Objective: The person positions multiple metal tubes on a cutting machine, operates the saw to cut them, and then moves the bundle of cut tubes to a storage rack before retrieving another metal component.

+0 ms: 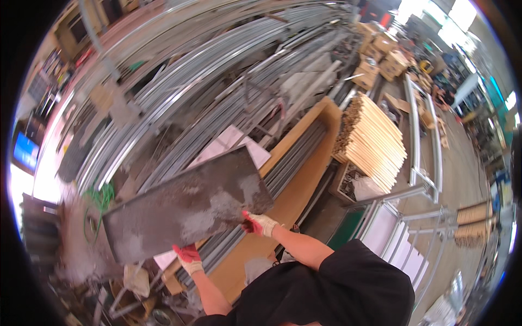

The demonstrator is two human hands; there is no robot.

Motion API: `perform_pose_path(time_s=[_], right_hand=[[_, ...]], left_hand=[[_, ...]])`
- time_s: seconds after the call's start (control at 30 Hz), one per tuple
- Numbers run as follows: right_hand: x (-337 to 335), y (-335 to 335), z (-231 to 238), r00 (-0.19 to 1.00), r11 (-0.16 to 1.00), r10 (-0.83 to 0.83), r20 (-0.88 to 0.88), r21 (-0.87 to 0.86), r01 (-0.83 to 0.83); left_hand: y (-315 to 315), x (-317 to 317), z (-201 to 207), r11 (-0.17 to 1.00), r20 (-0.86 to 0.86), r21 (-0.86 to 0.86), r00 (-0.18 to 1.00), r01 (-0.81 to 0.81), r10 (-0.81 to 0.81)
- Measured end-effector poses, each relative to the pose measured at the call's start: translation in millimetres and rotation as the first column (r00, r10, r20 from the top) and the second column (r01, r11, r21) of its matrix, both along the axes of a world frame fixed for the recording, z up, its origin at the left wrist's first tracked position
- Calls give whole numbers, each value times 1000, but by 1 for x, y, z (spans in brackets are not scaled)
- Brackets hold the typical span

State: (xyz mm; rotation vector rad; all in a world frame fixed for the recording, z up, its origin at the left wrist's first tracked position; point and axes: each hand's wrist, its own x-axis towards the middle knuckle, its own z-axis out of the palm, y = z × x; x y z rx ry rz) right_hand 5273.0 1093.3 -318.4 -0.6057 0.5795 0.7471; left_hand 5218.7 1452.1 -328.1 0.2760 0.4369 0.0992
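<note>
A large dark rectangular panel [190,198] with grey worn patches is held up in front of me, slanting up to the right. My left hand [188,259], in a white glove with a red palm, grips its near edge, thumb and fingers closed round it. At the panel's right corner my right hand [259,223], gloved the same way, is closed on the edge. Beneath the panel run grey metal bars [296,157] in an open brown cardboard wrapping [304,179]. A pale pink sheet [231,138] shows behind the panel's far edge. What the panel is made of I cannot tell.
Long metal profiles [206,54] lie stacked beyond the panel. To the right are a pile of pale wooden-looking strips [375,144], cardboard boxes [375,54] and a metal frame rack [402,228] with white panels. A green hose [100,204] lies at left.
</note>
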Motion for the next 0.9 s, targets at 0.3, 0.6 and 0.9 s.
perform_pose_path(time_s=[0.3, 0.6, 0.9], right_hand=[[-7, -48, 19, 991, 983, 117, 68, -147, -106], [56, -107, 81, 907, 463, 401, 126, -882, -82], [96, -68, 57, 951, 367, 291, 101, -930, -13]], left_hand=[[13, 25, -29, 943, -150, 315, 976, -103, 157], [38, 27, -36, 807, -95, 485, 897, -336, 431], [106, 24, -53, 871, -287, 404, 865, -280, 411]])
